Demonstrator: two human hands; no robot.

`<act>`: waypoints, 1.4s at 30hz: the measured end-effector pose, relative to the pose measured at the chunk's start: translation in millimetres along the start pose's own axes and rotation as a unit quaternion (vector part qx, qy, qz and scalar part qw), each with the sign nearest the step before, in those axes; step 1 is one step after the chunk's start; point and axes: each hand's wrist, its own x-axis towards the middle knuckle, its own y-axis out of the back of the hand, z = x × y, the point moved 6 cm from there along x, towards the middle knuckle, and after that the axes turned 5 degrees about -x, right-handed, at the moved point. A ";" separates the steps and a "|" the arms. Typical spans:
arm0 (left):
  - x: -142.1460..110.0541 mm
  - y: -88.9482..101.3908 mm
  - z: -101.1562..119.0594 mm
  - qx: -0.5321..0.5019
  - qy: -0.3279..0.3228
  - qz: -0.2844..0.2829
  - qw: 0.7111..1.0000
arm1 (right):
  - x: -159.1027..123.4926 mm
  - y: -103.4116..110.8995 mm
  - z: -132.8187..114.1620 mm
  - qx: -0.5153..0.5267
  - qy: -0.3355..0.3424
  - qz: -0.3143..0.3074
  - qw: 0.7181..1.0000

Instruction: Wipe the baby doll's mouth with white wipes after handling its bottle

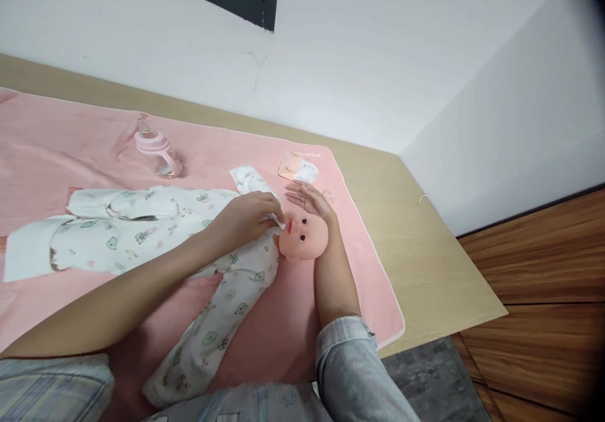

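Note:
A baby doll [309,236] lies on its back, dressed in a white patterned romper [189,220], its head toward the right. My left hand [250,217] reaches over the doll's chest, fingers pinched on a small white wipe [278,222] that touches the doll's mouth. Past the top of the doll's head curves my right arm, and my right hand [309,200] lies open beside the head, fingers stretched out. Just beyond those fingers is a small white and orange packet [297,167]. A small clear item [329,195], its kind unclear, sits near my right wrist.
A pink blanket [265,346] covers much of the light wooden table [416,264]. On its far left part lies a baby bottle [155,148] with a pink collar and handle. A white wall [331,63] rises behind the table, and wooden panels [543,271] stand at the right.

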 end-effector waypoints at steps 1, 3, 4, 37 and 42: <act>0.1 0.1 -0.6 0.001 0.002 0.003 1.000 | 0.0 -0.2 0.0 0.000 0.002 -0.003 1.000; 0.4 0.1 -1.6 0.006 0.008 0.006 1.000 | 0.7 0.1 0.4 0.003 0.010 -0.010 1.000; 0.6 0.0 -2.0 0.008 0.011 0.006 1.000 | 1.4 0.7 1.1 0.005 0.012 -0.013 1.000; 3.2 12.6 5.0 -0.175 0.055 0.003 0.983 | 3.1 1.6 3.1 0.007 0.014 -0.014 1.000; 1.6 8.3 7.2 -0.263 0.033 -0.040 0.964 | 8.7 7.6 6.2 -0.004 -0.008 0.011 1.000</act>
